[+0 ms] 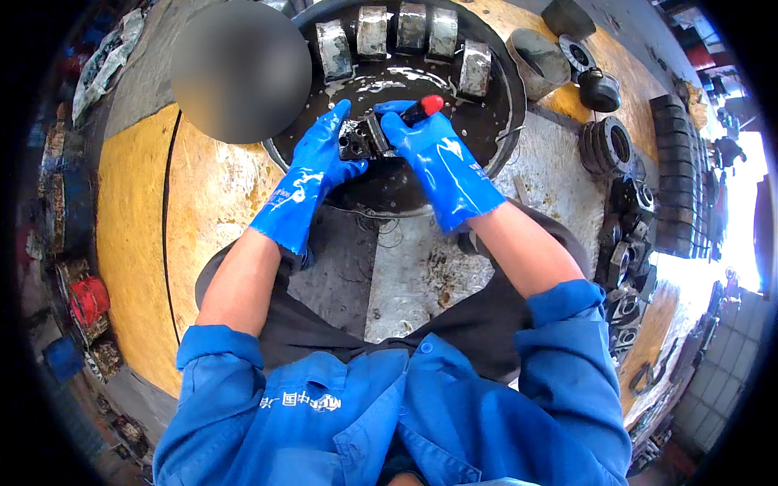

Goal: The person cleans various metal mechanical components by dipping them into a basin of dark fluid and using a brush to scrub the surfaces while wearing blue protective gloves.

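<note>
Both my hands wear blue rubber gloves and meet over a large round basin (515, 121) of dark liquid. My left hand (312, 174) is closed around the left side of a wet, dark metal block (354, 142) with round holes in its face. In my right hand (438, 162) is a hand tool with a black-and-red handle (430, 105), the red end pointing up and right. The tool's working end lies against or close to the block's right side; glove and block partly hide it, so its kind is unclear.
Several thick curved metal pieces (372, 34) stand along the basin's far side. Right of it are a grey metal can (538, 65), a black pot-like part (600, 89), stacked rings (606, 147) and a row of dark metal parts (677, 178). A blurred disc covers the upper left.
</note>
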`<move>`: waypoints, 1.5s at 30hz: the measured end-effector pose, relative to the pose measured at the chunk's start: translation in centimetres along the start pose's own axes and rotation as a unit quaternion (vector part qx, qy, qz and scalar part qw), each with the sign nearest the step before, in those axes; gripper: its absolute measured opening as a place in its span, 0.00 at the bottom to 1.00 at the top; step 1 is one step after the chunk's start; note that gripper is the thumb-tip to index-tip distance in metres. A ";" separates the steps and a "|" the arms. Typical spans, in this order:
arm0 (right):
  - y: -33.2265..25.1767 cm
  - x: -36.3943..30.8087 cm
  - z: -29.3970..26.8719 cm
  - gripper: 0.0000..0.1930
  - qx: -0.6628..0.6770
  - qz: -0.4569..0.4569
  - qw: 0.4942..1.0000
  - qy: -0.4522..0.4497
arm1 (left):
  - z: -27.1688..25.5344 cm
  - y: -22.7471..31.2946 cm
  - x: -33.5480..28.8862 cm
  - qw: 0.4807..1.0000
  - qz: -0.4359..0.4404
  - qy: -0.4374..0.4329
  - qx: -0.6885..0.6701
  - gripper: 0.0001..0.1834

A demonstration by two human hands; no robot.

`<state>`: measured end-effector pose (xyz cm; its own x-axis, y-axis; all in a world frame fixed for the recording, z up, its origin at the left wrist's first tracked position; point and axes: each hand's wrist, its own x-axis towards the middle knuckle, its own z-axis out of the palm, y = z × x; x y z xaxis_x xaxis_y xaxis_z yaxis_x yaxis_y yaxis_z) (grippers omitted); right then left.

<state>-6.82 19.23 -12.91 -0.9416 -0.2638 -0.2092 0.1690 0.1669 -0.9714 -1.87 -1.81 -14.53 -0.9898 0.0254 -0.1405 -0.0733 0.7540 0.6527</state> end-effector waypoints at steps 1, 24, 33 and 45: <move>0.0 -0.4 0.1 0.14 0.018 -0.008 1.000 -0.003 | 0.0 0.1 0.0 1.000 -0.002 0.002 -0.002 0.64; 3.0 -3.4 -3.5 0.12 -0.131 -0.183 0.974 -0.025 | 1.2 -0.6 -0.2 0.995 -0.013 0.036 -0.093 0.66; 6.2 -0.2 -7.6 0.15 -0.237 0.019 0.971 0.025 | 1.4 -1.4 0.6 0.998 0.013 0.040 -0.054 0.67; 1.6 -2.8 -3.8 0.15 -0.201 -0.230 0.951 -0.060 | 1.7 -2.5 0.4 0.994 -0.014 0.037 -0.103 0.68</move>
<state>-5.05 23.83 -13.41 -0.8456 -0.4982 0.1918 -0.3989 0.3508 -0.8473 -1.86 -2.57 -17.46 -0.9928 -0.0483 -0.1098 -0.1166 0.6028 0.7893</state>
